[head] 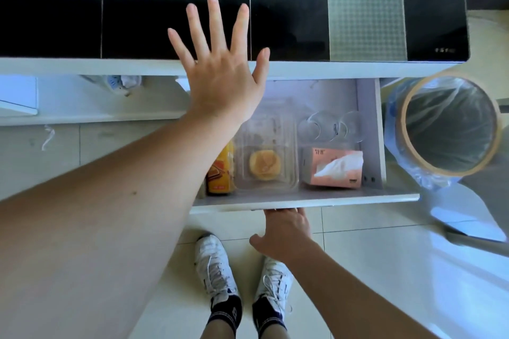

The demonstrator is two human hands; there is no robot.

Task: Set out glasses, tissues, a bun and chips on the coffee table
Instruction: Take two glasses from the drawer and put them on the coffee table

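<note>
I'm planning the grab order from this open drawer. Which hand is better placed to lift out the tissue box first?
Left. The left hand is free and open above the drawer, while the right hand grips under the drawer's front edge. The tissue box lies uncovered at the drawer's right side.

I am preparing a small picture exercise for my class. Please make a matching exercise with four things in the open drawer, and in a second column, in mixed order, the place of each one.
Things:
1. tissue box
2. bun
3. chips can
4. glasses

Places:
A. left end of the drawer, partly behind the left forearm
B. right rear corner
C. middle, inside a clear plastic box
D. right front corner, in front of the glasses

Pairs: 1-D, 2-C, 3-A, 4-B
</note>
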